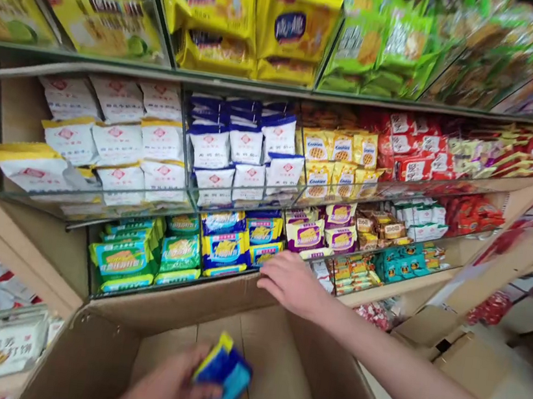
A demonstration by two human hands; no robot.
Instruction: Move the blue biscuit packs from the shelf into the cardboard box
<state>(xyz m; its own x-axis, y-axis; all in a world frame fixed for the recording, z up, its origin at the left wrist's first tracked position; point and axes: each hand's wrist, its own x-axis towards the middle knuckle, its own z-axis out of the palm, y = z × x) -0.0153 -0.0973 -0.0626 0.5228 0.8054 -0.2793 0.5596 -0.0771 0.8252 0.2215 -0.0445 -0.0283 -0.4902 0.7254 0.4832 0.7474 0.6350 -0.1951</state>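
My left hand (174,380), somewhat blurred, grips a small blue snack packet (225,380) with a yellow end. It hangs over the inside of an open cardboard box (168,350). My right hand (297,285) lies at the far rim of the box, along the front edge of the lowest shelf, with fingers stretched to the left and slightly apart. Blue and yellow packets (225,250) stand on that shelf just beyond the fingertips. Nothing shows in the right hand; whether its fingertips touch a packet I cannot tell.
Green packets (124,256) stand left of the blue ones, purple and cream packets (308,234) to their right. Above, glass-fronted shelves hold white packets (117,140) and yellow cookie packets (342,147). Another carton (475,361) is on the floor at right.
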